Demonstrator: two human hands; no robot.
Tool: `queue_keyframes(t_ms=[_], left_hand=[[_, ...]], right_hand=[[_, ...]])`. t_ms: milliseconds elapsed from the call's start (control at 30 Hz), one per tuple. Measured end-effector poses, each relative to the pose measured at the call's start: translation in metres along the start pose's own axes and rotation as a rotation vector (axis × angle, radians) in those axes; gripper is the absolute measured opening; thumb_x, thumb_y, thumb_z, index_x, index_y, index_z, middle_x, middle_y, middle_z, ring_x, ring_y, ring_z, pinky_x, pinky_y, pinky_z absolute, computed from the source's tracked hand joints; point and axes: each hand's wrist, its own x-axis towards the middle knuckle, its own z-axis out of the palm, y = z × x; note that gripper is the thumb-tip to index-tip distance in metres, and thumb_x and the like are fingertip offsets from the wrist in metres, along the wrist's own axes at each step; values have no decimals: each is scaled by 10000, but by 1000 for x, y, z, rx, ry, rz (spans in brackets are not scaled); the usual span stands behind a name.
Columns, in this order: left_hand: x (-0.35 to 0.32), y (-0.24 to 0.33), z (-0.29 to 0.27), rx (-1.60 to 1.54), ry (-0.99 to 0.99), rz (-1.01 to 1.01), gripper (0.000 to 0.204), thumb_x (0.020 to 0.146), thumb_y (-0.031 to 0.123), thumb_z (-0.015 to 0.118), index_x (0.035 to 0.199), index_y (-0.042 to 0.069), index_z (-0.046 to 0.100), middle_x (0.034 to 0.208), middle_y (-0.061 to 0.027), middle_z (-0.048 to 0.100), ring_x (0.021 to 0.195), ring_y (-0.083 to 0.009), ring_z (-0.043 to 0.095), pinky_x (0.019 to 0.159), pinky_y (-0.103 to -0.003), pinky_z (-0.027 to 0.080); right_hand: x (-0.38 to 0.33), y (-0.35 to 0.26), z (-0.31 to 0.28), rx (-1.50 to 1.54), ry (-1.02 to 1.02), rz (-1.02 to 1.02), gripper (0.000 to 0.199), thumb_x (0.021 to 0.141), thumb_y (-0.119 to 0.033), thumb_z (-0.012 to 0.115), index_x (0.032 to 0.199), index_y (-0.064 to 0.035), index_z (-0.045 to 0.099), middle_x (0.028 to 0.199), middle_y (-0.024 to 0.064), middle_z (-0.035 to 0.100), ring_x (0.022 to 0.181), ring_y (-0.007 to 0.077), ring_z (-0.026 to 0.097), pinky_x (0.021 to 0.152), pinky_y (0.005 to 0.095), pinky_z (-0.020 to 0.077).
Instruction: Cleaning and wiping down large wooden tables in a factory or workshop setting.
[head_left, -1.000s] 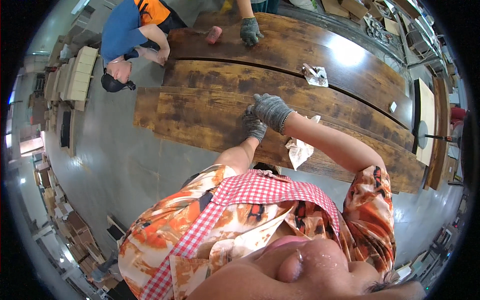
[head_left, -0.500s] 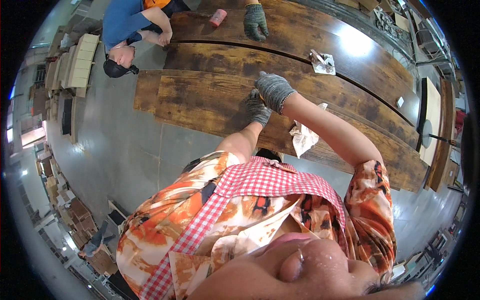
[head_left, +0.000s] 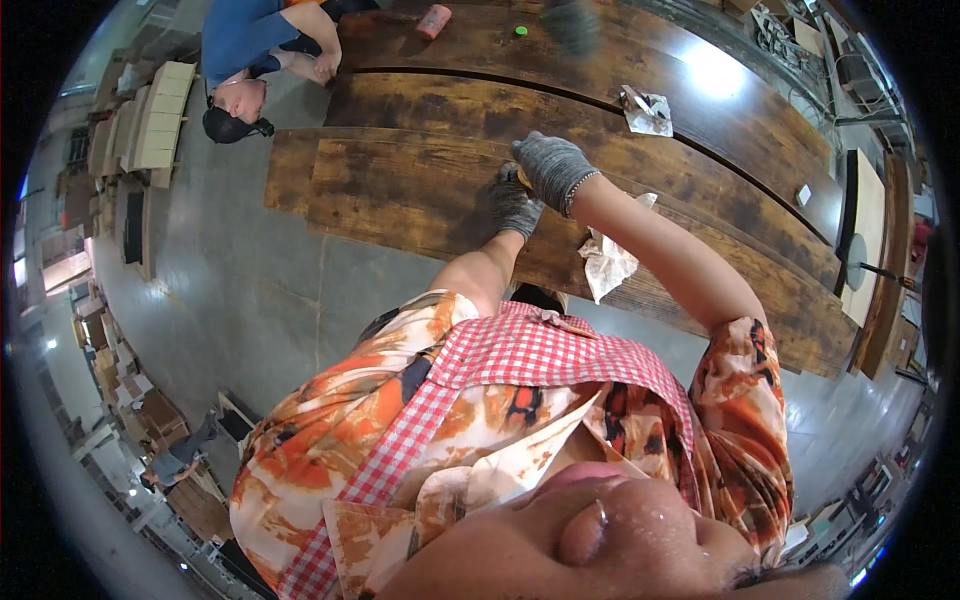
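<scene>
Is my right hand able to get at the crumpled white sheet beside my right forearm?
Probably yes: much of the crumpled white sheet shows uncovered near your right hand, though your right forearm hides part of it, so you'd likely draw back first.

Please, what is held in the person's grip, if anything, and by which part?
A yellowish bit shows between the gloved left grip and right grip; what it is, whether it is held, and by which part cannot be told.
</scene>
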Motion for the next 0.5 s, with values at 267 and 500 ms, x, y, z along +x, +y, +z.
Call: queue_keyframes(t_ms=[267, 500], left_hand=[[0, -30, 14, 211, 147, 110, 523, 775, 397, 711, 1161, 70, 577, 1126, -163, 606, 1053, -349, 580, 943, -453, 458], [4, -15, 12, -402, 39, -84, 614, 680, 470, 802, 1094, 68, 596, 1091, -142, 622, 1027, -326, 581, 916, -458, 473]], right_hand=[[13, -13, -10, -49, 94, -96, 307, 757, -21, 705, 1063, -35, 681, 1141, 231, 633, 995, 375, 644, 893, 415, 527], [-37, 68, -14, 459, 311, 165, 293, 829, -126, 684, 1105, -27, 677, 1131, 215, 653, 1062, 320, 636, 928, 375, 500]])
